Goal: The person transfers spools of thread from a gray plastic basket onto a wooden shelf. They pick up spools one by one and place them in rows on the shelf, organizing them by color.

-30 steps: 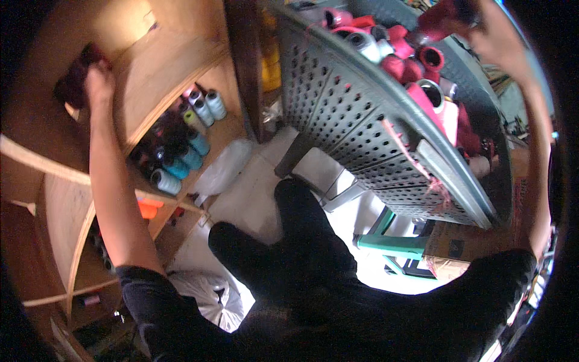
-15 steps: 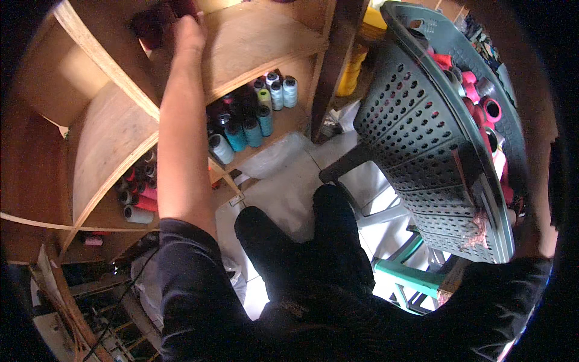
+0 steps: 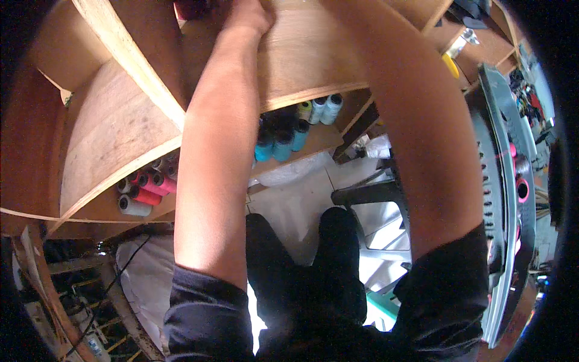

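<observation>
My left arm reaches up over a wooden shelf, and my left hand [image 3: 248,14] shows only in part at the top edge. Its fingers are hidden, so I cannot tell what it holds. Close to it on the left is a dark red thread spool [image 3: 188,8], cut by the edge of the picture. My right forearm also stretches over the shelf board [image 3: 301,54], but the hand lies beyond the top edge. Under the board stand teal thread cones [image 3: 283,145] and pale blue cones [image 3: 332,110]. Pink and red spools [image 3: 145,194] lie in a compartment to the left.
On the right stands a grey perforated plastic basket [image 3: 491,199] holding pink and dark spools [image 3: 522,189]. A dark stool [image 3: 368,193] is by my knees. A wooden divider [image 3: 129,54] separates the shelf compartments. White bags [image 3: 148,271] rest at the lower left.
My right arm has swung from the basket to the shelf. My left hand has moved right, away from the dark red spools. The view has shifted, leaving the basket farther right.
</observation>
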`<state>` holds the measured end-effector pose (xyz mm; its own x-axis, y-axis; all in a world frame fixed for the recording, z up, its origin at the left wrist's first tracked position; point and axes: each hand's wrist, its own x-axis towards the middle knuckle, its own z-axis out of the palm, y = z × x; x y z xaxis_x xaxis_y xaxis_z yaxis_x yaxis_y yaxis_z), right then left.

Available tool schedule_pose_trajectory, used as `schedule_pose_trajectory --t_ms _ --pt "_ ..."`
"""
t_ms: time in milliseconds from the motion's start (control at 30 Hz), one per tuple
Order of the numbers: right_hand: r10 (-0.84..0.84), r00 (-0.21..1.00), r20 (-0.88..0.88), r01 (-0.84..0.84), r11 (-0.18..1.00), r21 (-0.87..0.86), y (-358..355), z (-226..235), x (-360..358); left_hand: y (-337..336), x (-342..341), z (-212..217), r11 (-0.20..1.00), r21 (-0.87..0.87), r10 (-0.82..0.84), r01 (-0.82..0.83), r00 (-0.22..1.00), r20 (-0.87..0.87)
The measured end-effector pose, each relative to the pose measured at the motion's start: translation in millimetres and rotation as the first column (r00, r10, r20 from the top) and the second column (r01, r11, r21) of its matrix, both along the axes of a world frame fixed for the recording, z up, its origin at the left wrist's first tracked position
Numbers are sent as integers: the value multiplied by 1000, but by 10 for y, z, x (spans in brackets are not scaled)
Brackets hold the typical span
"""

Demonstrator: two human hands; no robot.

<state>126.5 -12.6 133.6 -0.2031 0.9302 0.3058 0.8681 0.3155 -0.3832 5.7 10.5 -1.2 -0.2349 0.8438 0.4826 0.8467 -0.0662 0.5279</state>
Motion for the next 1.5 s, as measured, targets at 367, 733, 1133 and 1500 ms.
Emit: schedule_pose_trajectory --t_ms 367,733,1133,1500 --pt "130 904 -406 -22 965 260 977 -585 -177 -147 -7 19 991 124 59 -42 989 -134" --pt "152 895 -419 -74 978 197 964 -860 -94 25 -131 -20 985 -141 51 -96 955 -291" --pt "-66 962 -264 79 996 42 494 -722 -112 -473 157 296 983 -170 6 -71 934 -358" --pt "49 985 167 -122 878 463 146 -278 165 119 -127 145 983 56 -114 176 816 -566"
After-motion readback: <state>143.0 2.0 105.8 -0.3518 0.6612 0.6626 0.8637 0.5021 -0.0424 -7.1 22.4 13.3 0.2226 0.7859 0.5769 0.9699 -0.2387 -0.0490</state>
